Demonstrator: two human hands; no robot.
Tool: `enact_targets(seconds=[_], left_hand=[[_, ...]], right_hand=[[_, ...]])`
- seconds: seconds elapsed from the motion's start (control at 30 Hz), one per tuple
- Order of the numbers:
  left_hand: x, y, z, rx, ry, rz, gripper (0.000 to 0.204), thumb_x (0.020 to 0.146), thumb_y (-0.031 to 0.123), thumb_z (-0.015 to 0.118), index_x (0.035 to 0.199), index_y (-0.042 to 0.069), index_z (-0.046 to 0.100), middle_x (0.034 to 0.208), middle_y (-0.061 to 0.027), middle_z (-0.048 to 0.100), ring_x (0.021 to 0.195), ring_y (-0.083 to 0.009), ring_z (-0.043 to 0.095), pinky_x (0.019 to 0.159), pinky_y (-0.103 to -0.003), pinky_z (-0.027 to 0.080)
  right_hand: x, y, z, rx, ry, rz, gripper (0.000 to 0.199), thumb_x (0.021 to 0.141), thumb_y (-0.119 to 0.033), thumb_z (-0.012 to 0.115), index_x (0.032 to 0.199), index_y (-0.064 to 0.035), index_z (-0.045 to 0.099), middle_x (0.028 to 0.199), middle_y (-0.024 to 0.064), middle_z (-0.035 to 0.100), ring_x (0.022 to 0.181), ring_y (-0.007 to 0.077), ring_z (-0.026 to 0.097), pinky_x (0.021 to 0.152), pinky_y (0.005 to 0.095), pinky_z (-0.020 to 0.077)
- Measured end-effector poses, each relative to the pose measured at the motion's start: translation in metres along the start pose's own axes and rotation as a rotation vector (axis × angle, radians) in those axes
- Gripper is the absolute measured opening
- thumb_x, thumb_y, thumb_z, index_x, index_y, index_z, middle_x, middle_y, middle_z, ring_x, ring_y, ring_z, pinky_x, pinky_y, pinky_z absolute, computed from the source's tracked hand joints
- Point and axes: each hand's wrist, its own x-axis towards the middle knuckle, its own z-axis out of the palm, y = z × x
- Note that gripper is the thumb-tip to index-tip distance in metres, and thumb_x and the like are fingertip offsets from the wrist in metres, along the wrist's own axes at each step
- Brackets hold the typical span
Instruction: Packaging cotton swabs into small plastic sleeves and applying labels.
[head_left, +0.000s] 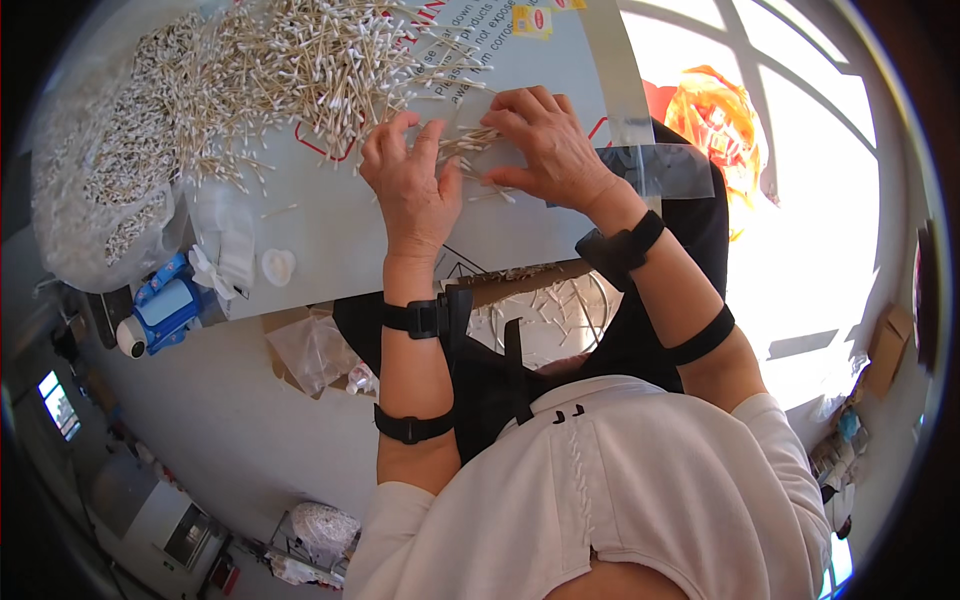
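A small bundle of wooden-stick cotton swabs (468,142) lies on the table between my hands. My right hand (556,152) curls its fingers around the bundle's right end, with the thumb on the near side. Left of the bundle is my left hand (412,190), its fingers bent and apart, thumb and forefinger close to the swab tips. It grips nothing that I can see. A large pile of loose cotton swabs (330,65) covers the table beyond and to the left. Some stray swabs lie near the right thumb.
A clear plastic bag of swabs (110,200) slumps at the table's left. A blue-and-white device (168,312) and a white shell-shaped piece (279,266) sit at the near edge. Below, between my knees, is a container with scattered swabs (550,318). An orange bag (715,125) stands right of the table.
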Motion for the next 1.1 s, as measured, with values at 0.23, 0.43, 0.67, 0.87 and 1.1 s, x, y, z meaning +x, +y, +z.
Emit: enact_targets(seconds=[0.23,0.43,0.67,0.87,1.1], left_hand=[[-0.002,0.014,0.001,0.075,-0.108,-0.093,0.037,0.077,0.017,0.075,0.112,0.013,0.065,0.114,-0.0057,0.055,0.116,-0.032,0.045,0.094,-0.049,0.036],[-0.008,0.025,0.004,0.003,-0.134,-0.066,0.026,0.075,0.011,0.075,0.099,0.01,0.066,0.103,-0.0047,0.06,0.106,-0.0288,0.051,0.089,-0.045,0.039],[-0.001,0.014,0.008,-0.167,-0.047,-0.034,0.017,0.074,0.004,0.073,0.088,0.009,0.067,0.088,-0.0042,0.062,0.092,-0.029,0.055,0.08,-0.042,0.043],[0.025,0.001,0.0,-0.094,-0.068,-0.049,0.019,0.074,0.006,0.073,0.092,0.01,0.068,0.089,-0.005,0.063,0.089,-0.0302,0.055,0.08,-0.042,0.046],[0.018,0.017,0.006,-0.017,-0.116,0.015,0.039,0.069,0.009,0.078,0.106,0.014,0.067,0.11,-0.0051,0.058,0.106,-0.03,0.051,0.091,-0.046,0.042]], right_hand=[[-0.036,-0.035,-0.009,-0.004,-0.026,0.099,0.045,0.066,-0.033,0.081,0.099,-0.0092,0.062,0.109,0.0068,0.055,0.103,0.0274,0.051,0.086,0.0394,0.0405],[-0.044,-0.016,0.001,-0.077,0.016,0.004,0.012,0.071,-0.011,0.067,0.078,-0.0095,0.058,0.091,0.0046,0.054,0.09,0.0251,0.052,0.079,0.0365,0.0438],[-0.037,-0.004,-0.012,0.008,0.005,0.003,0.007,0.072,-0.008,0.066,0.073,-0.0069,0.059,0.091,0.0063,0.055,0.088,0.0264,0.053,0.079,0.0374,0.0472],[-0.04,-0.006,-0.016,0.016,-0.014,0.028,0.011,0.073,-0.007,0.069,0.077,-0.0067,0.059,0.091,0.0069,0.055,0.088,0.0272,0.053,0.079,0.0373,0.0481],[-0.032,-0.003,-0.011,0.025,0.102,0.24,0.018,0.073,-0.012,0.074,0.084,-0.0088,0.059,0.09,0.007,0.056,0.088,0.0296,0.056,0.077,0.0387,0.0487]])
